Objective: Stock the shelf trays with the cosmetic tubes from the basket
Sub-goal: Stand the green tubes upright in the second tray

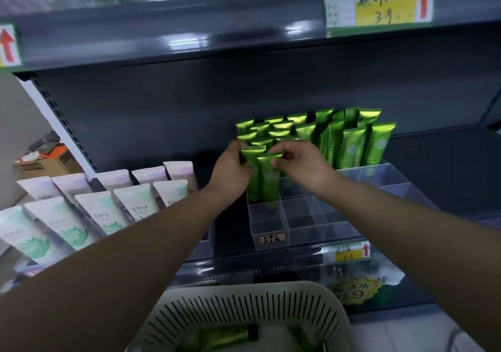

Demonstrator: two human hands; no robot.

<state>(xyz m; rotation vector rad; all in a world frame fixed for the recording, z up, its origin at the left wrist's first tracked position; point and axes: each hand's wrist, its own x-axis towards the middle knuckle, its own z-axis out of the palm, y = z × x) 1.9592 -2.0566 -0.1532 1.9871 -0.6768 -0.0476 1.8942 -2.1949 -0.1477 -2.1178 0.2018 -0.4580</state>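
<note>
- Nearest me, the slotted white plastic basket [244,297] holds more glossy green tubes [225,336] lying on their sides.
- Beyond it, on the shelf [447,162], my left hand [230,167] grips one green tube [253,175] near its crimped top. My right hand [301,162] pinches the flat crimp of a second tube [271,183] just beside it.
- Both stand upright, crimped ends up, with their lower ends in the left cells of the clear acrylic tray [268,224].
- I judge the coming move runs straight down along their long axes, with both hands equally near.
- Filled rows of metallic tubes [349,145] stand farther back, and pale matte tubes [108,210] stand at the left.
</note>
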